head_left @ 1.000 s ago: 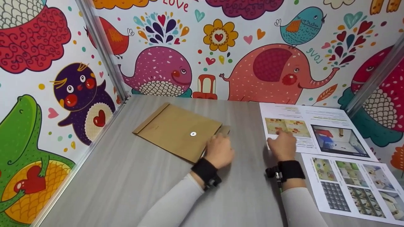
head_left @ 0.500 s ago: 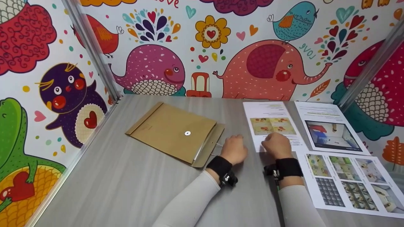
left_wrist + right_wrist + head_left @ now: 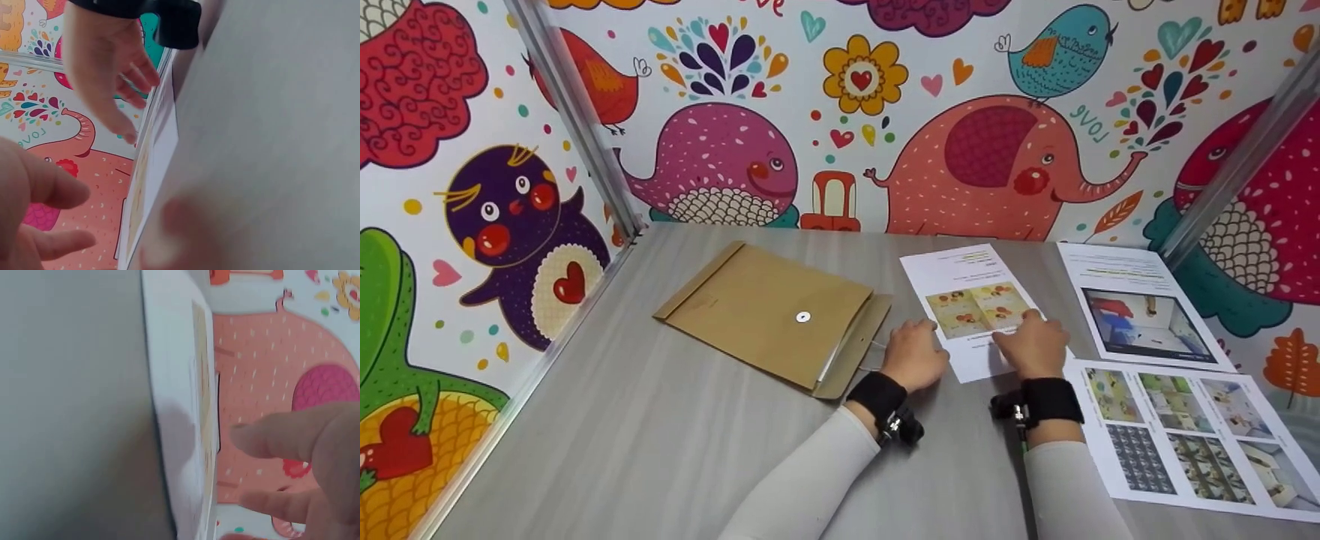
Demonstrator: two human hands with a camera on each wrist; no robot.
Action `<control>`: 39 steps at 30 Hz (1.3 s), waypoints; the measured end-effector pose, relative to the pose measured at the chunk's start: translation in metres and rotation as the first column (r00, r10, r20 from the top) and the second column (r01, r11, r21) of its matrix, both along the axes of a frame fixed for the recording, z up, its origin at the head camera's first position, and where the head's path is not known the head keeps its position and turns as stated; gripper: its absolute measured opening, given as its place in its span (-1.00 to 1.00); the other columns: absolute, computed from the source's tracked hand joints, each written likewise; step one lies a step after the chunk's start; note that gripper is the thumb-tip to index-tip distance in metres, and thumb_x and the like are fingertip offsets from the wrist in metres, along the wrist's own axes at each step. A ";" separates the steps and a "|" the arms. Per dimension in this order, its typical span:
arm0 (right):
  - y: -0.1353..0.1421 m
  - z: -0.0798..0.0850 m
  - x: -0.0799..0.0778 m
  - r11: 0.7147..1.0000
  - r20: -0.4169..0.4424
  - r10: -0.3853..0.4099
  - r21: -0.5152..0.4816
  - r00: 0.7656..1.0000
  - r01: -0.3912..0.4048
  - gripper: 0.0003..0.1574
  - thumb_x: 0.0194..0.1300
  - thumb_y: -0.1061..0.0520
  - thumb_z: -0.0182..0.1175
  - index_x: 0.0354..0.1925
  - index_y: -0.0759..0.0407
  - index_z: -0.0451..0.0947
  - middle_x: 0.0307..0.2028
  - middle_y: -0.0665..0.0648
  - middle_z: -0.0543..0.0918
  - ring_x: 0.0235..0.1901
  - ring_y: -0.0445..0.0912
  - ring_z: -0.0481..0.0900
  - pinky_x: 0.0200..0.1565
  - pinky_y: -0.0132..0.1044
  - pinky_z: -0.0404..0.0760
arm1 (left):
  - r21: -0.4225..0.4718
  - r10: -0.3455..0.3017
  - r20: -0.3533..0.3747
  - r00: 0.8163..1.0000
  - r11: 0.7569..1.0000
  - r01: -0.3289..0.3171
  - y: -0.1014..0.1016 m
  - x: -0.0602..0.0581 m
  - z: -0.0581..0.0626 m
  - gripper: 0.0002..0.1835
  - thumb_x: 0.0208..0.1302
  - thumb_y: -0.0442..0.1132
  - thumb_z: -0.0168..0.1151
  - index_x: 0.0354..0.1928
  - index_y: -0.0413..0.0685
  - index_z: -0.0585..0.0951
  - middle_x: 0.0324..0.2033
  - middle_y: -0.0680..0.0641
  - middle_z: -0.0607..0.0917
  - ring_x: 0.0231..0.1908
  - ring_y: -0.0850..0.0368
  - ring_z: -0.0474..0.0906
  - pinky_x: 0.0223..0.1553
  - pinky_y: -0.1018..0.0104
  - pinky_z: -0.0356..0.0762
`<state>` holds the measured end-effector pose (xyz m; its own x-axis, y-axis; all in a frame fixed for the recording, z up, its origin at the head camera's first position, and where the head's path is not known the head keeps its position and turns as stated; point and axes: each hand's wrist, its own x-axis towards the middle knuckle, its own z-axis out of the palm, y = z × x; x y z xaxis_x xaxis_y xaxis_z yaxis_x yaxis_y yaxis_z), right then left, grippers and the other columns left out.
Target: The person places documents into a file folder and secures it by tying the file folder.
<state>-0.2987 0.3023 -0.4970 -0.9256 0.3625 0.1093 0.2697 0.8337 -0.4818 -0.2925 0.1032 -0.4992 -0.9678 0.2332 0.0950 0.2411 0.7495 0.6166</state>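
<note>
A printed sheet (image 3: 952, 270) with a yellowish picture lies slanted on the table between my hands. My right hand (image 3: 1033, 345) hovers over its right edge; in the right wrist view, the fingers (image 3: 281, 433) reach out loosely with nothing between them. Beside the sheet's lower left edge is my left hand (image 3: 915, 356), whose fingers (image 3: 56, 188) look relaxed and hold nothing in the left wrist view. A brown paper envelope (image 3: 765, 307) lies to the left, its flap (image 3: 855, 345) folded out. White string shows at the flap, partly hidden by the left hand.
Another printed sheet (image 3: 1140, 285) with a large photo lies at the back right. Nearer is a sheet (image 3: 1177, 435) with several small pictures. Patterned walls (image 3: 840, 135) bound the grey table (image 3: 660, 435) at the back and sides.
My left hand has come right, off the envelope flap, which now shows fully. The sheet with the yellowish picture has slid left and turned, away from the photo sheet; my right hand was over it.
</note>
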 end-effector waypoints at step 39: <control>0.005 0.013 -0.008 0.775 -0.002 0.231 -0.605 0.973 -0.185 0.08 0.17 0.27 0.35 0.53 0.16 0.04 0.28 0.43 0.37 0.10 0.10 0.50 0.02 -0.21 0.58 | 0.151 -0.005 0.039 0.999 0.989 -0.001 0.000 0.000 0.004 -0.48 0.20 -0.14 0.27 0.24 -0.06 0.57 0.07 -0.13 0.64 0.10 -0.03 0.53 0.17 0.16 0.46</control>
<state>-0.3071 0.3076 -0.4838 -0.9827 0.1316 -0.1301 0.1744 0.4244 -0.8885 -0.2927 0.1032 -0.4951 -0.9710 0.2208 0.0914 0.2159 0.6469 0.7314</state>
